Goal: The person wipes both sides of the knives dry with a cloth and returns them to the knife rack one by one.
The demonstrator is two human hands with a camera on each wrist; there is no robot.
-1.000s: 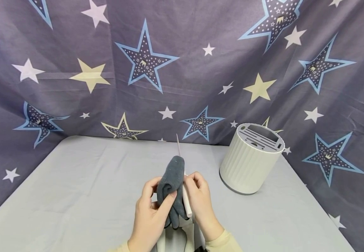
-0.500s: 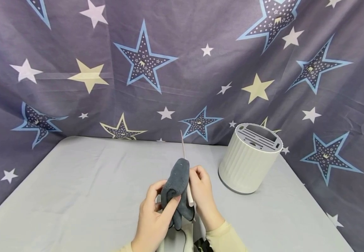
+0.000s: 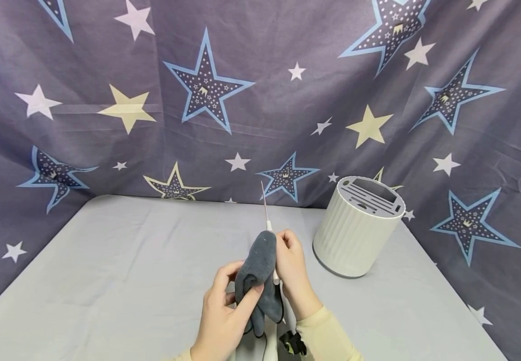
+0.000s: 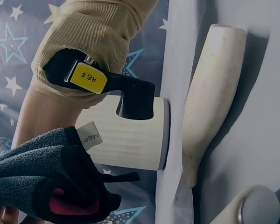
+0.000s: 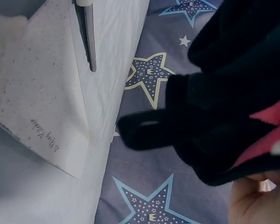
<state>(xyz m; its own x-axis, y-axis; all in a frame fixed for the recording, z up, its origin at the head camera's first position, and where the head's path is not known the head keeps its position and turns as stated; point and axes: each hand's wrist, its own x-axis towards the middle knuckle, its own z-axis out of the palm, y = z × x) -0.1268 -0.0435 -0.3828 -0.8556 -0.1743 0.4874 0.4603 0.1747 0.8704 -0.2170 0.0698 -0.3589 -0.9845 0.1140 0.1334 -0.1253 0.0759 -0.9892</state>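
In the head view my left hand [image 3: 224, 308] holds a folded dark grey cloth [image 3: 260, 255] with thumb and fingers. Its loop, label and pink inner side show on the cloth [image 4: 60, 182] in the left wrist view. My right hand [image 3: 294, 271] grips a slim white-handled knife [image 3: 268, 225], its blade seen nearly edge-on and pointing away and up. The cloth lies against the handle's left side and covers part of it. In the right wrist view the cloth [image 5: 214, 107] is dark and close, and the held knife cannot be made out.
A cream ribbed knife block [image 3: 357, 230] with a slotted grey top stands at right on the pale table [image 3: 120, 265]. Near me lie other white-handled tools, one with a thick handle [image 4: 214, 93]. A broad speckled blade [image 5: 42, 88] lies nearby. Star-patterned fabric [image 3: 251, 135] hangs behind.
The right hand and knife have moved up and right. The knife has slid forward past the cloth, baring its handle top. The left hand and cloth have shifted right and slightly towards me.
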